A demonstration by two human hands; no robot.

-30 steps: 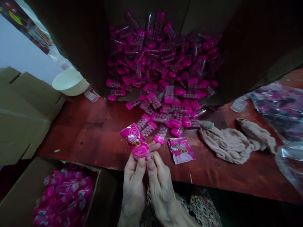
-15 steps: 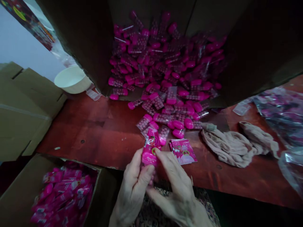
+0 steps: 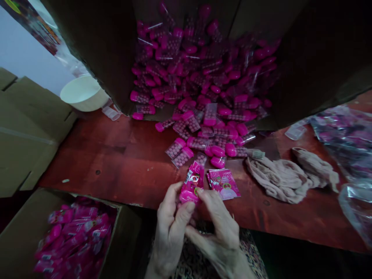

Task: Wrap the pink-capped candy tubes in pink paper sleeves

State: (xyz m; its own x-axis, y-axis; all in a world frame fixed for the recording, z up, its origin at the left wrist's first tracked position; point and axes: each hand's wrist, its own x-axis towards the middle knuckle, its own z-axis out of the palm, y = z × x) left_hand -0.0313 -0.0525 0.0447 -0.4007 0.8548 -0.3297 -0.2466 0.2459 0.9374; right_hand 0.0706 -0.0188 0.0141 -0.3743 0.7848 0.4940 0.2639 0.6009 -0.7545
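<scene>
Between my hands at the table's front edge is a small pink packet [image 3: 192,184] with a shiny printed wrapper. My left hand [image 3: 173,221] grips its lower left side, thumb across the front. The fingertips of my right hand [image 3: 217,226] press on its right side; the thumb is low, near the left palm. Just right of the packet lies a small stack of flat pink sachets [image 3: 225,184]. Beyond it, clear containers of pink balls with pink caps [image 3: 182,157] spill from a large cardboard box [image 3: 110,50] that lies open towards me.
An open carton [image 3: 122,228] of pink wrapped packets [image 3: 72,236] stands low at the left. On the red table [image 3: 116,162] are a white bowl [image 3: 84,93], a crumpled beige cloth [image 3: 279,180] and, at the right, clear plastic bags [image 3: 348,139] with pink items.
Both hands and the packet have shifted slightly right. The packet's upper part now leans more to the right. The whole view has moved a little.
</scene>
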